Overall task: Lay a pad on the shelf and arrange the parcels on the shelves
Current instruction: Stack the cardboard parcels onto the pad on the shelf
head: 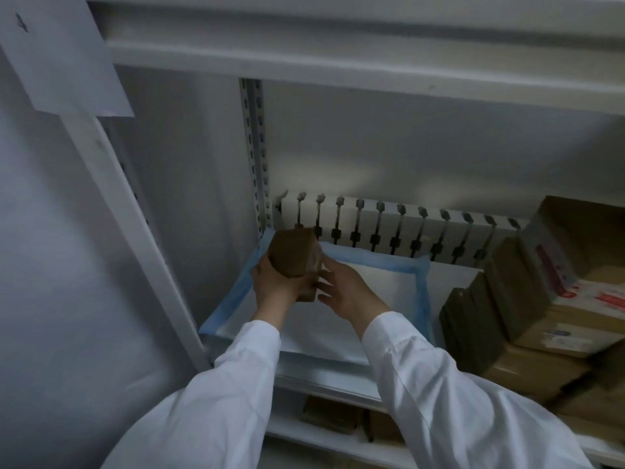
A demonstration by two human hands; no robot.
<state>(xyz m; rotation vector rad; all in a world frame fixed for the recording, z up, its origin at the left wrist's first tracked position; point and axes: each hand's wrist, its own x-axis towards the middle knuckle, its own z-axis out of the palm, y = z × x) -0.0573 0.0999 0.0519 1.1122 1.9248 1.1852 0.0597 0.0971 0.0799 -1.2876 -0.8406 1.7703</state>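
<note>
A white pad with a blue border (382,282) lies flat on the left part of the middle shelf (324,370). Above its far left corner I hold a small brown parcel (294,252), tilted on end. My left hand (274,286) grips the parcel from below and the left. My right hand (345,289) is beside the parcel's right edge with fingers spread and only loosely bent, fingertips at the parcel. Both arms are in white sleeves.
A stack of brown cardboard parcels (527,299) fills the shelf's right side, some with red and white labels. A slotted white rail (389,221) runs along the back. More parcels (331,414) lie on the lower shelf. A slotted upright (255,147) stands at the back left.
</note>
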